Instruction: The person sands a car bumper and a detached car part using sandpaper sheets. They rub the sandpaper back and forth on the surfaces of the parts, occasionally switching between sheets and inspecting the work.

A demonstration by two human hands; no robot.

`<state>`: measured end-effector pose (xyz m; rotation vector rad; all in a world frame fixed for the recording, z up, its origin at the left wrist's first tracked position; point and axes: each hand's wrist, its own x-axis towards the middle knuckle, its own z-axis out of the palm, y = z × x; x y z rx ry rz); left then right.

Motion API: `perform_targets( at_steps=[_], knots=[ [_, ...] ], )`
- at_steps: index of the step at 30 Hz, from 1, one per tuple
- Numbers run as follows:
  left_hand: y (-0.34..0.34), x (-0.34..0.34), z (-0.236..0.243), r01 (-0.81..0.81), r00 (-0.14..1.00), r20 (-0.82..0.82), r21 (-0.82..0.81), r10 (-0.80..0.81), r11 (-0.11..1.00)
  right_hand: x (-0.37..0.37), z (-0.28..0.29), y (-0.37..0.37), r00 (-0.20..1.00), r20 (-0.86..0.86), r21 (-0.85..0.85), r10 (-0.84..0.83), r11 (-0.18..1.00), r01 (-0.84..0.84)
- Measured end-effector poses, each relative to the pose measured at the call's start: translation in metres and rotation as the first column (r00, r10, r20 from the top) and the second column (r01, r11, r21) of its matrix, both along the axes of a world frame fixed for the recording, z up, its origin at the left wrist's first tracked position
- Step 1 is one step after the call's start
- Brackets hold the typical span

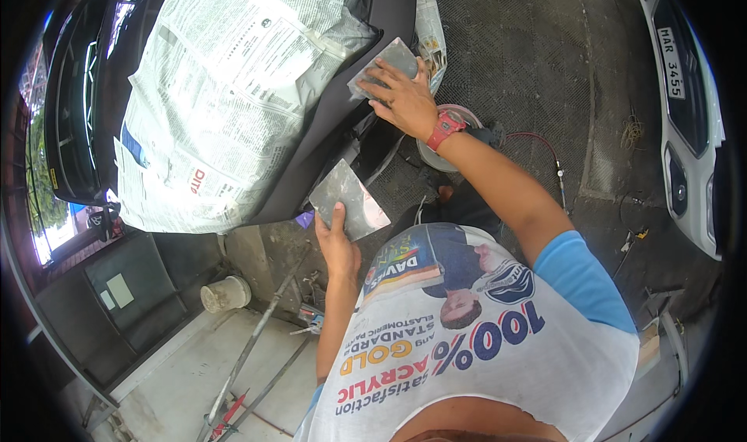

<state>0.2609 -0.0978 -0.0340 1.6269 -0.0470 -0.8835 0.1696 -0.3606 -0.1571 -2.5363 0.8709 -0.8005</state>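
My left hand [336, 243] grips a flat, square grey plate [350, 197] by its lower edge, thumb on top; pale and pinkish smears mark its surface. Farther up, my right hand [405, 98] holds a second thin grey plate [398, 54] against the dark car body panel [393, 10]. Its fingers lie spread over the plate, with the thumb along the right edge. Newspaper sheets [233, 61] cover the car beside the panel's bare strip. Whether anything lies under the right plate is hidden.
A round bucket [436, 159] stands on the floor below my right wrist. A red hose [537, 136] runs right from there. A white car [689, 138] is at far right. At lower left are a dirty white bucket [226, 294] and metal poles [261, 325].
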Motion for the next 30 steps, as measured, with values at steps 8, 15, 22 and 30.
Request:
perform_targets(
  at_steps=[8,15,22,30],
  knots=[
    [0.000,0.000,0.003,-0.009,1.000,0.007,-0.019,0.009,1.000,-0.020,-0.020,0.020,0.992,-0.116,0.045,0.054,0.998,-0.049],
    [-0.001,-0.004,-0.001,0.004,1.000,-0.010,-0.020,-0.004,1.000,-0.015,0.009,-0.001,0.999,-0.008,0.082,-0.042,0.996,0.043],
    [0.000,-0.003,0.001,-0.019,1.000,-0.022,-0.010,0.019,1.000,0.002,0.013,0.017,0.993,-0.110,0.086,0.044,0.996,-0.034],
    [-0.003,-0.004,0.003,-0.015,1.000,-0.009,-0.041,0.015,0.999,-0.027,-0.011,0.018,0.999,-0.051,0.099,-0.004,0.995,0.009]
  ],
)
